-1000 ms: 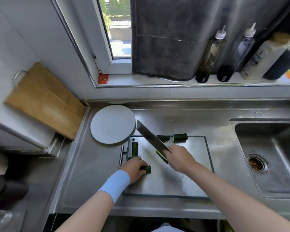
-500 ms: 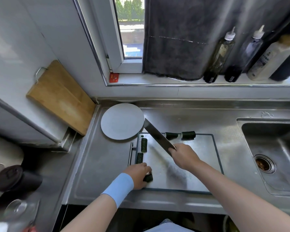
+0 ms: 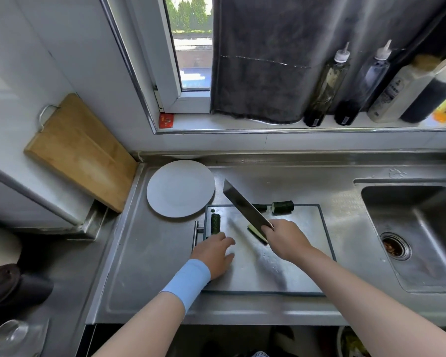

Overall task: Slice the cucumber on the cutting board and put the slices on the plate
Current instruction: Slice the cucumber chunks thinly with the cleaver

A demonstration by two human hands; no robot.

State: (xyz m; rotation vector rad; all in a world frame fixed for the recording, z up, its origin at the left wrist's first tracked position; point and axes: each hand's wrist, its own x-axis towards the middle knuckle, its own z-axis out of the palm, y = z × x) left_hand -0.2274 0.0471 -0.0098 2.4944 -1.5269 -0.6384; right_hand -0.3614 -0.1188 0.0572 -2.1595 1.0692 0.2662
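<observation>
A steel cutting board [image 3: 289, 269] lies on the counter. On it are dark green cucumber pieces: one [image 3: 215, 222] at the left edge, one [image 3: 283, 206] at the far edge, another [image 3: 260, 207] partly behind the blade, and a thin piece [image 3: 256, 232] beneath the knife. My right hand [image 3: 286, 239] grips the handle of a cleaver [image 3: 245, 206], whose blade points up and left above the board. My left hand [image 3: 214, 251] lies over the board's left side with its fingers stretched; anything under it is hidden. The white round plate [image 3: 180, 188] sits past the board's far left corner with nothing on it.
A sink [image 3: 417, 235] with a drain lies to the right. A wooden board [image 3: 80, 150] leans against the left wall. Several bottles [image 3: 327, 83] stand on the windowsill. A dark pot lid [image 3: 3, 282] and a glass [image 3: 8, 336] sit at the lower left.
My left hand has uncurled from the cucumber piece near the board's front left and now lies with its fingers stretched. The cleaver stays raised in my right hand.
</observation>
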